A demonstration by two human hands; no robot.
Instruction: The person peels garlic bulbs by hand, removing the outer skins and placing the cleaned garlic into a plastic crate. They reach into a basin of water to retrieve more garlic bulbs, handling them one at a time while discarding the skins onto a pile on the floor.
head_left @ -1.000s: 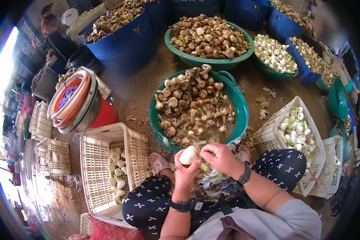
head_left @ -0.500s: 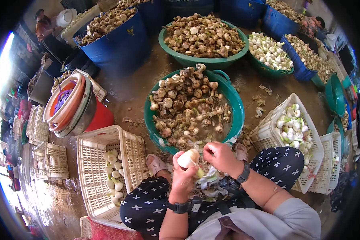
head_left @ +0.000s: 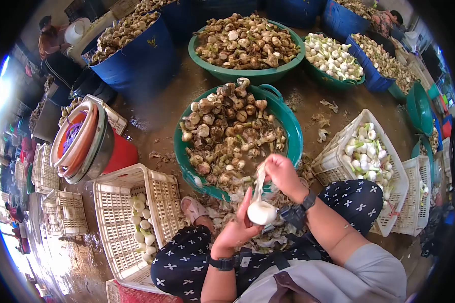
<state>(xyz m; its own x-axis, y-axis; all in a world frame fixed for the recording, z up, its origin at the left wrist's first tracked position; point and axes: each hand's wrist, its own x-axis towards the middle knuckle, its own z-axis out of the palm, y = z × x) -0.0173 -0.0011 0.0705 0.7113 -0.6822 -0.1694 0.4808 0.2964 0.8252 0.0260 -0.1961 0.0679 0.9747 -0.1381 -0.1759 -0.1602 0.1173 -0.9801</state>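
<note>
A white garlic bulb [head_left: 262, 213] rests in my left hand [head_left: 236, 231], whose index finger points up along its side. Above it, my right hand [head_left: 287, 177] pinches a strip of garlic skin [head_left: 260, 186] that stretches down to the bulb. Just beyond both hands stands a green tub [head_left: 294, 132] of brown, dirty garlic bulbs [head_left: 227, 118] in murky water. Peeled skins [head_left: 222, 208] lie in a heap below my hands, between my legs.
At left is a white plastic crate [head_left: 111, 222] with some clean bulbs; at right, another crate [head_left: 333, 151] holds more. Stacked basins [head_left: 81, 136] stand farther left. Behind are a heaped green basin [head_left: 227, 76], blue barrels [head_left: 141, 60] and two people [head_left: 53, 45] at the edges.
The bulb has turned over in my left hand and moved lower and to the right. My right hand has risen, drawing a strip of skin up from it. The view has shifted slightly.
</note>
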